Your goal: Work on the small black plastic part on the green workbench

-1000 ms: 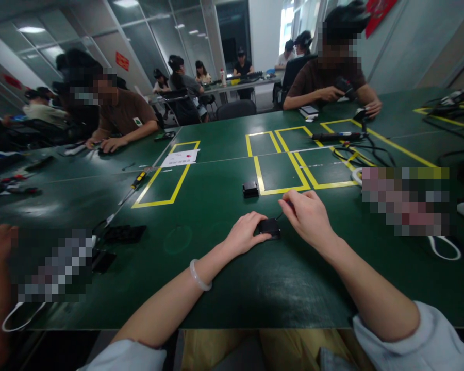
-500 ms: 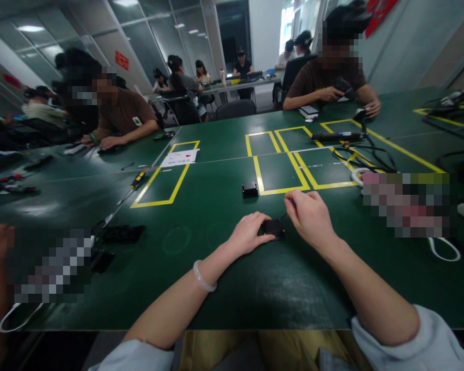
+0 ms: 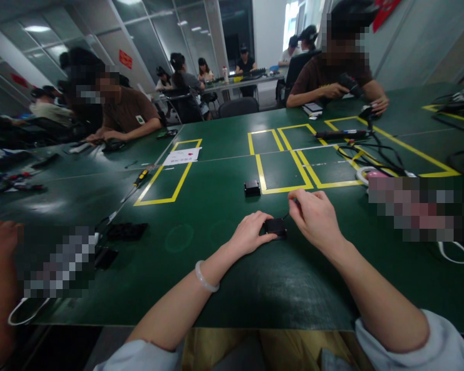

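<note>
My left hand (image 3: 252, 233) grips a small black block (image 3: 276, 227) on the green table, fingers behind it and thumb along its near side. A pale bracelet (image 3: 205, 278) circles that wrist. Just right of the block, my right hand (image 3: 314, 215) is closed in a pinch on a thin dark rod (image 3: 286, 217), whose near end points at the block's upper right corner. Most of the rod is hidden by the fingers, so its kind cannot be made out. A second black block (image 3: 252, 188) stands farther back, apart from both hands.
Yellow tape frames (image 3: 286, 190) mark the green table (image 3: 232, 299). A white paper (image 3: 182, 156) and a yellow-black screwdriver (image 3: 141, 178) lie to the left. Black cables (image 3: 382, 154) and a blurred pouch-like item (image 3: 413, 206) are on the right. Co-workers sit across; another person's arm (image 3: 0, 278) enters at left.
The whole view has shifted slightly, things appearing a little farther right. The rod lies at a flatter slant beside the block. My left hand keeps its hold on the block.
</note>
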The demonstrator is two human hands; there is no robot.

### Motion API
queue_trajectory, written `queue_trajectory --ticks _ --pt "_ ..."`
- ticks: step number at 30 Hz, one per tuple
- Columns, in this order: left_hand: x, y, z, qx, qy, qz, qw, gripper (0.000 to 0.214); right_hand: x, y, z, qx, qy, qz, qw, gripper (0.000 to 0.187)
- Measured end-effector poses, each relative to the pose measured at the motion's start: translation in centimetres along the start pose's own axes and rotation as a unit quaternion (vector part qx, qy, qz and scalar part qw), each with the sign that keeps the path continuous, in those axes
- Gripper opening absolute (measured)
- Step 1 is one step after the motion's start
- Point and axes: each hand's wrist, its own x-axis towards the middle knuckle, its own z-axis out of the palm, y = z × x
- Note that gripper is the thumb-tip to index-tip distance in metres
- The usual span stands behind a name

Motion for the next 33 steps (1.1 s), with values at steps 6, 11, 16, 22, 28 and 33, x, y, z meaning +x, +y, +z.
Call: queue_trajectory --ticks 6,11,16,22,28,33 --pt "-0.02 0.05 -0.01 -0.001 -0.002 -0.003 1.0 0.039 -0.18 0.15 0.09 0.007 0.015 0.006 1.0 0.022" --pt "-0.01 0.07 0.0 0.004 -0.002 0.003 1.0 0.039 -0.08 0.1 0.22 -0.008 0.01 0.002 1.0 0.02" --pt "-0.01 0.13 -0.03 0.005 0.001 0.003 1.0 0.038 0.01 0.01 0.0 0.003 0.007 0.004 1.0 0.02" --pt "-0.03 0.19 -0.04 -0.002 -0.001 0.0 1.0 0.038 0.0 0.06 0.02 -0.01 0.01 0.005 1.0 0.02" --pt "-0.03 0.19 -0.09 -0.01 -0.003 -0.003 1.0 0.037 0.09 0.1 -0.02 -0.004 0.001 0.01 1.0 0.019" --pt "-0.02 0.14 -0.04 -0.01 -0.004 -0.003 1.0 0.038 -0.02 0.12 0.0 -0.01 0.008 0.006 1.0 0.022"
